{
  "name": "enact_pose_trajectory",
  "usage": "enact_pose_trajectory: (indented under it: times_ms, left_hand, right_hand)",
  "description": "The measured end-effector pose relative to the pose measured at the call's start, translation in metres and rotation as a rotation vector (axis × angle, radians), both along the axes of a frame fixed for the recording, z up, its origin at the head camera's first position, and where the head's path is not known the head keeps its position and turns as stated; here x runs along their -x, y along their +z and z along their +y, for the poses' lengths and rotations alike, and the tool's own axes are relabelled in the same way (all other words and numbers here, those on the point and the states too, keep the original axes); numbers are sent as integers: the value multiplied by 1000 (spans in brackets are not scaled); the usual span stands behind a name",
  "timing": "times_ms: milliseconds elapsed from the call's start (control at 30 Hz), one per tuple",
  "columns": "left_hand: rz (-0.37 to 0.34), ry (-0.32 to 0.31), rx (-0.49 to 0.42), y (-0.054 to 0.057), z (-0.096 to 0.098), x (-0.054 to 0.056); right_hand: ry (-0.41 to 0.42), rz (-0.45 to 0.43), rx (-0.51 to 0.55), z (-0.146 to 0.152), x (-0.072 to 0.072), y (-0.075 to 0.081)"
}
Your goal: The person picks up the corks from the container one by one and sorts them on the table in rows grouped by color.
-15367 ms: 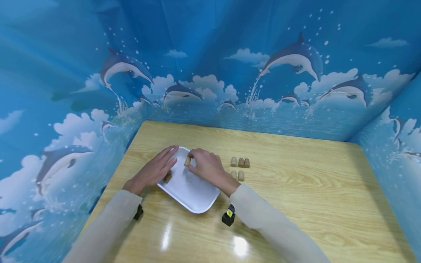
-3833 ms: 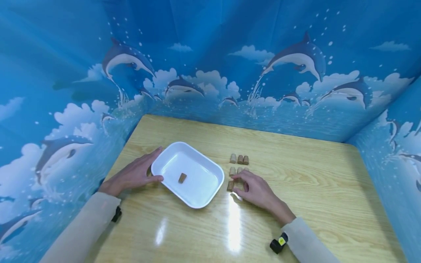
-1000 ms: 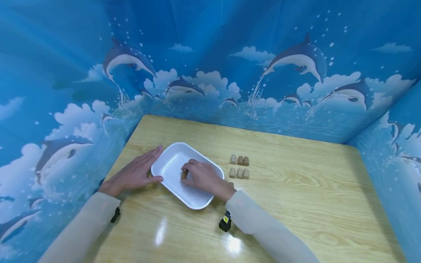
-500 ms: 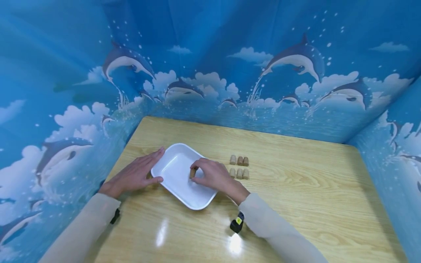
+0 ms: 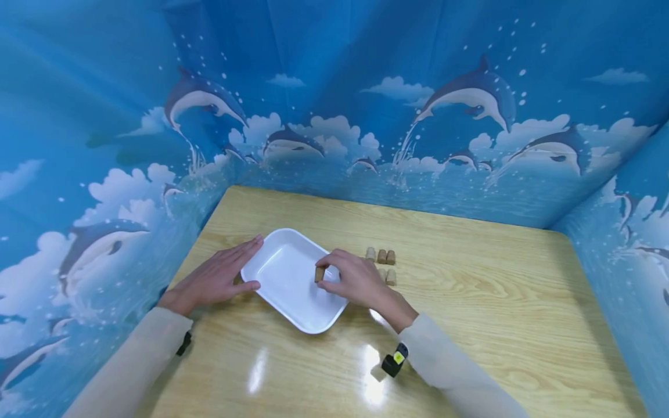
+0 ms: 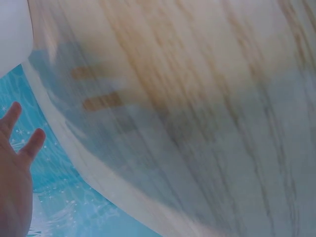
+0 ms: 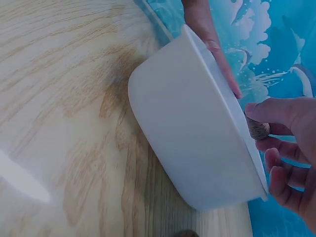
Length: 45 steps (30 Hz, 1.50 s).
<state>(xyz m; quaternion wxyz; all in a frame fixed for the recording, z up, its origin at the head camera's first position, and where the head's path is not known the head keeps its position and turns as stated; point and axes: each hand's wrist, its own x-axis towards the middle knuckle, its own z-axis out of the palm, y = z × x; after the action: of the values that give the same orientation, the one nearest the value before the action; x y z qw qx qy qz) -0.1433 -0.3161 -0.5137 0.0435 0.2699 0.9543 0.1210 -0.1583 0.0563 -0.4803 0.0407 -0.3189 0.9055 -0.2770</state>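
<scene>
My right hand (image 5: 355, 278) pinches a brown cork (image 5: 319, 274) between thumb and fingers, above the right part of a white tray (image 5: 279, 284). In the right wrist view, the cork (image 7: 257, 128) shows at the tray's rim, its grainy side facing the camera. The inside of the tray shows bare white. My left hand (image 5: 216, 276) rests at the tray's left rim with straight fingers and the thumb spread along the near side. Part of that hand (image 6: 15, 177) appears at the edge of the left wrist view.
Right of the tray, a back row holds one pale cork (image 5: 370, 253) and two brown corks (image 5: 386, 256). Pale corks (image 5: 391, 277) stand in a row before them, partly hidden by my right hand. Another dark cork (image 7: 186, 233) peeks in below the tray in the right wrist view.
The brown cork that lay in the tray is now pinched in my right hand, lifted and carried rightward toward the rim. My left hand stays at the tray.
</scene>
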Motion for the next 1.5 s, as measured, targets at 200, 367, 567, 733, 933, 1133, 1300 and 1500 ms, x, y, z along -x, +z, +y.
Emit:
enact_pose_trajectory:
  times_ms: [200, 367, 567, 733, 933, 1133, 1300, 1500]
  left_hand:
    - [-20, 16, 15, 0, 0, 0]
    - [-24, 16, 12, 1, 0, 0]
    - [-15, 11, 3, 1, 1, 0]
    - [-19, 13, 6, 1, 1, 0]
    - [-8, 5, -2, 0, 1, 1]
    - [-4, 12, -7, -1, 0, 1]
    - [-20, 20, 1, 1, 2, 0]
    - [-27, 22, 0, 1, 2, 0]
  right_hand:
    - [-13, -7, 61, 16, -3, 3]
    - [-51, -26, 82, 28, -4, 5]
    - [-107, -37, 94, 45, -7, 8]
    - [-146, -24, 116, 60, -8, 8]
    - [-183, -26, 108, 76, -11, 3]
    - [-212, -24, 112, 88, -17, -3]
    - [-224, -35, 94, 96, -23, -9]
    - [-230, -55, 69, 105, -30, -18]
